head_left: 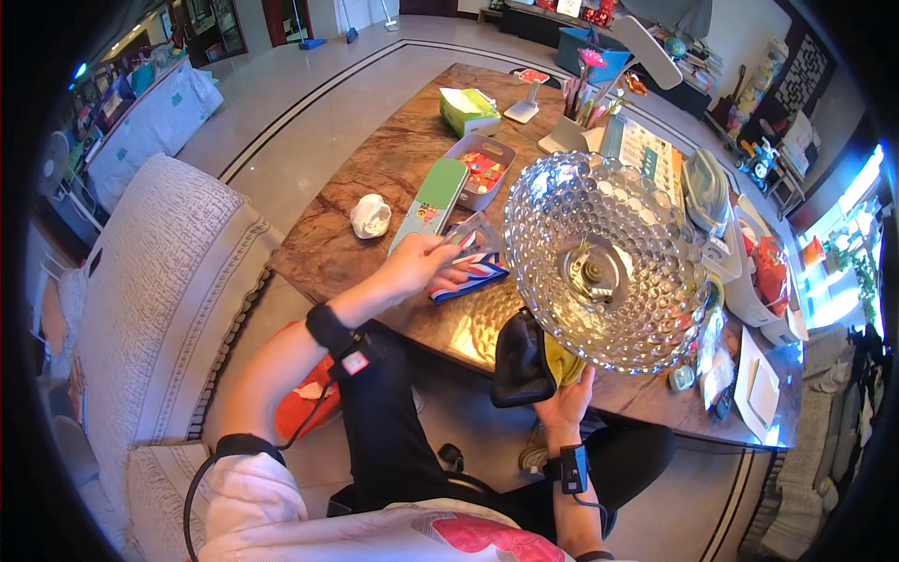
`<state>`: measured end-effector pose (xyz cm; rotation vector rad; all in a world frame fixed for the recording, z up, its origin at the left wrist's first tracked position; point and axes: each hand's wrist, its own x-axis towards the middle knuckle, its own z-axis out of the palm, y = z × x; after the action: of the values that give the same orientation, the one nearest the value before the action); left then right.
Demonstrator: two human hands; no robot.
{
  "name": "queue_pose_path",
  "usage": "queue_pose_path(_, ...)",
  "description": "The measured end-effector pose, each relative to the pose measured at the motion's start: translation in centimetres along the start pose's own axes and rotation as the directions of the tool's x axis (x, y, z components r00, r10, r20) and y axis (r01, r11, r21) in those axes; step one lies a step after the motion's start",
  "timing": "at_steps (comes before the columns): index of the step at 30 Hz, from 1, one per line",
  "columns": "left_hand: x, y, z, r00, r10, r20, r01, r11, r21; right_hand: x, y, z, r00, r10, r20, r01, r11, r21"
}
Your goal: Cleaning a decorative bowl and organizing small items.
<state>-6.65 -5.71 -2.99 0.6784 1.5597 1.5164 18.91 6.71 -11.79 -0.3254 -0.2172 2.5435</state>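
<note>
My left hand (421, 264) is closed on a clear flat piece (479, 234) whose exact kind I cannot make out. Just under it, a blue, white and red striped fabric item (473, 281) lies by the table's near edge. Low at the front, my right hand (567, 401) grips a black pouch (521, 361) with a yellow lining (564, 361). Its fingers are partly hidden behind the pouch. A large clear glass bowl (609, 262) with a bubbled surface covers the pouch's upper side from view. Beyond my left hand rests a green and pale blue pencil case (434, 199).
On the brown marbled table (361, 201) are a crumpled white tissue (371, 216), a grey bin of red items (485, 169), a green tissue pack (470, 111) and a pen holder (567, 134). Containers (757, 267) crowd the right side; a covered sofa (154, 300) stands left.
</note>
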Motion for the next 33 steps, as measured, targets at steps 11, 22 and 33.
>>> queue_pose_path(11,-8.5,-2.0,3.2,0.975,-0.208,0.081,0.22,0.955,-0.198,-3.4,4.2,-0.4,0.995,-0.015,0.097,0.069,0.809,-0.584)
queue_pose_path(22,-12.5,-6.0,8.2,0.946,-0.035,0.323,-0.085,0.933,0.349,-2.1,5.9,2.0,0.855,0.013,0.518,0.509,-0.211,-0.834)
queue_pose_path(33,-13.2,-6.2,9.6,0.921,-0.133,0.366,0.199,0.969,-0.148,-1.5,5.7,2.0,0.868,-0.496,0.04,0.289,0.439,-0.851)
